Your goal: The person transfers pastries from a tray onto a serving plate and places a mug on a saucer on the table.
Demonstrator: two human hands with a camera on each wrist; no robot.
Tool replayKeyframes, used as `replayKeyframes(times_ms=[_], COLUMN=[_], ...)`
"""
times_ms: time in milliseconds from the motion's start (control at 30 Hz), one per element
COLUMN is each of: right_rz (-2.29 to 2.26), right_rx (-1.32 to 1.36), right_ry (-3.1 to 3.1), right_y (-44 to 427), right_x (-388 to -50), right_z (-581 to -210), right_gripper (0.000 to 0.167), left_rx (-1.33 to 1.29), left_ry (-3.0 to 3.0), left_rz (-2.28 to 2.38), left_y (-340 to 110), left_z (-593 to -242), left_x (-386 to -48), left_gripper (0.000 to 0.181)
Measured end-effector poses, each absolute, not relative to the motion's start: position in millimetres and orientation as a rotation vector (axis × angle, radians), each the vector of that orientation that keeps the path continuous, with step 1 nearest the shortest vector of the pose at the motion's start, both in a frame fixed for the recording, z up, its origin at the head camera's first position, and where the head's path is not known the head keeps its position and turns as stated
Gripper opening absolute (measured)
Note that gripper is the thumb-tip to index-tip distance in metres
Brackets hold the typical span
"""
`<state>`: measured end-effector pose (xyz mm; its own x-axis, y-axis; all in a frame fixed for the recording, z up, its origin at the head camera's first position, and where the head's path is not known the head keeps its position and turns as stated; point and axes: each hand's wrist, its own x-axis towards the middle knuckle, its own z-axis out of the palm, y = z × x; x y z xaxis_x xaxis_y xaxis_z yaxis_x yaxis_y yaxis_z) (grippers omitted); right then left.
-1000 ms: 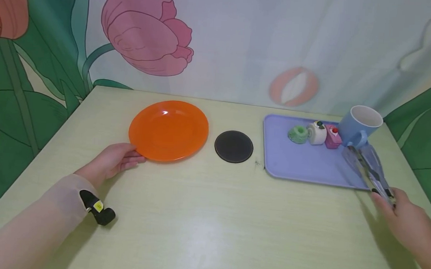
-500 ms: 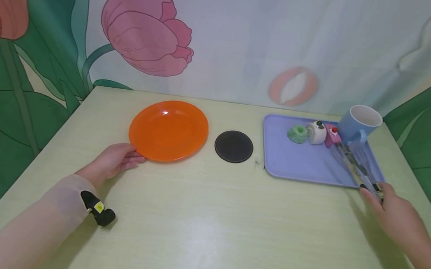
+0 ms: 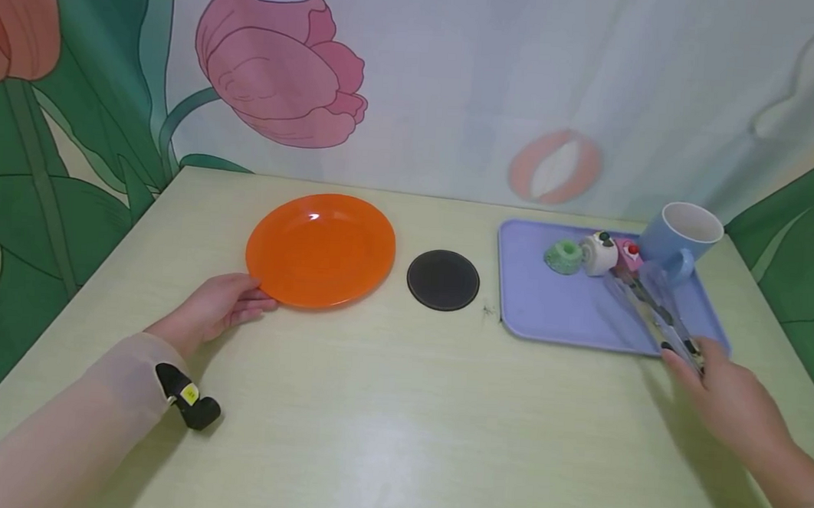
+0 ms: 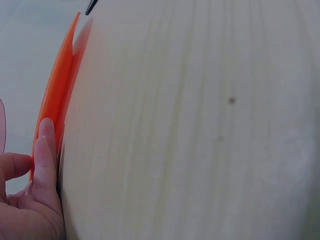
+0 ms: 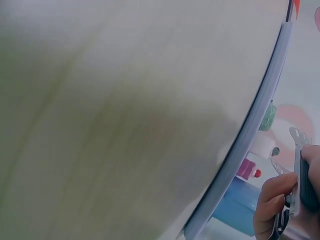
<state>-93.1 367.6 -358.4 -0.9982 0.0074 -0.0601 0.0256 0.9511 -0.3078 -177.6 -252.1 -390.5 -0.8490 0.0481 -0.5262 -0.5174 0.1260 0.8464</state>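
Note:
My left hand (image 3: 221,306) pinches the near left rim of an orange plate (image 3: 320,249); the left wrist view shows the thumb on one side of the rim and fingers (image 4: 46,165) under it. With my right hand (image 3: 734,398) I grip a pair of metal tongs (image 5: 300,187), their tips reaching over the lavender tray (image 3: 556,315). On that tray stand a green ring-shaped toy cake (image 3: 563,257), a white roll cake (image 3: 599,255) and a pink cake slice (image 3: 630,252) with a red top. The tips are close to the pink slice; contact cannot be made out.
A light blue mug (image 3: 677,234) stands at the tray's back right corner, handle facing me. Between plate and tray lies a round black coaster (image 3: 443,280). A printed curtain (image 3: 443,87) hangs along the table's back edge.
My right hand has moved left with the tongs, bringing their tips from in front of the mug toward the pink slice. The left hand and plate have stayed in place.

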Motion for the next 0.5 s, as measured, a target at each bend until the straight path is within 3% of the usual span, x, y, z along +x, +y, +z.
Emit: replayKeyframes(times_ms=[500], right_rz=[-0.487], right_rx=[-0.016], right_ry=[3.013], right_y=[354.4], right_x=[-101.9], right_z=[-354.0], right_gripper=[0.071], left_rx=[-0.449], left_ry=[1.976], left_rz=[1.778], left_y=[-252.3], left_z=[-388.1], left_x=[-176.2], left_gripper=[0.05])
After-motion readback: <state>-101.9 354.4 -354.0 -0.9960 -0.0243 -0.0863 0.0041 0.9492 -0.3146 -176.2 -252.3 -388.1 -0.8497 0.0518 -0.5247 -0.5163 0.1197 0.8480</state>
